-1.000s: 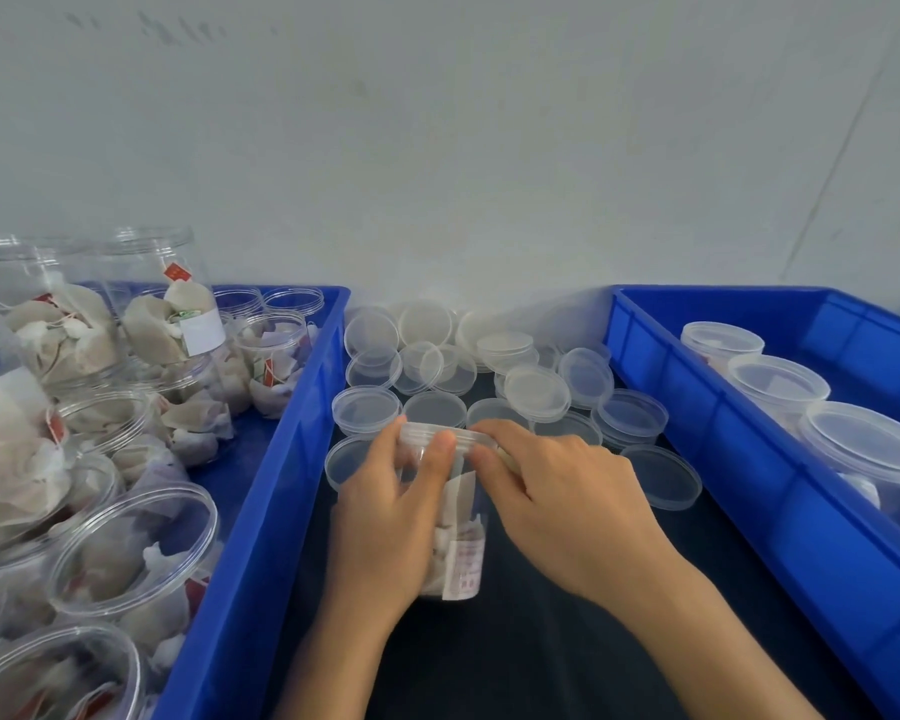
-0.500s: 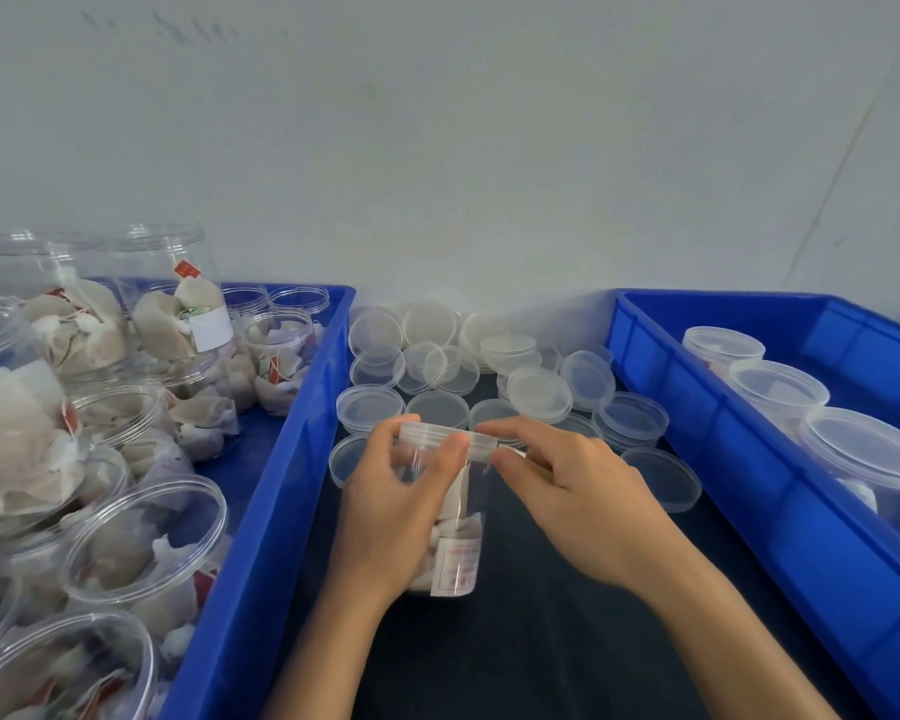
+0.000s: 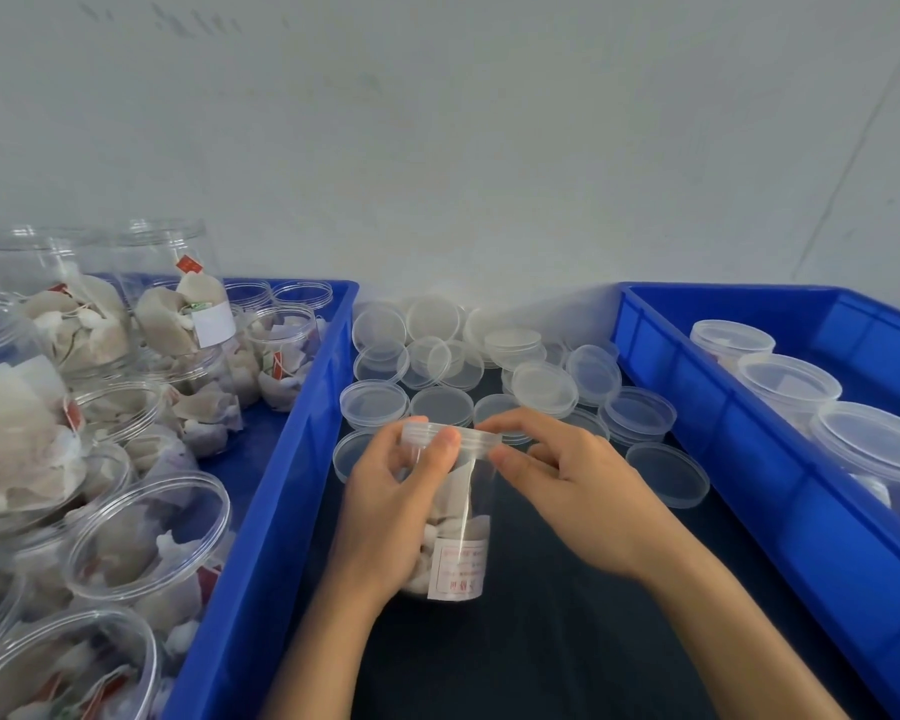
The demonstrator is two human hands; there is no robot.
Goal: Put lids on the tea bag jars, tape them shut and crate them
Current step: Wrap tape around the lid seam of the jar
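Left hand (image 3: 385,511) grip wrapped around lidded jar (image 3: 455,517), upright mid-desk between blue crates. Right hand (image 3: 572,491) fingertips pinch near lid (image 3: 450,439) rim; clear tape strip runs down jar. Loose lids (image 3: 544,389) toward far edge.

I see a clear plastic jar (image 3: 450,517) standing upright on the dark surface between two blue crates, tea bags packed in its lower half and a white label with red print low on its front. A translucent lid (image 3: 450,438) sits on its mouth. A strip of clear tape (image 3: 467,491) runs down the jar's side from the lid. Loose lids (image 3: 544,388) lie scattered just behind it. The left crate (image 3: 302,459) holds open jars (image 3: 146,532) of tea bags; the right crate (image 3: 749,433) holds lidded jars (image 3: 788,379).
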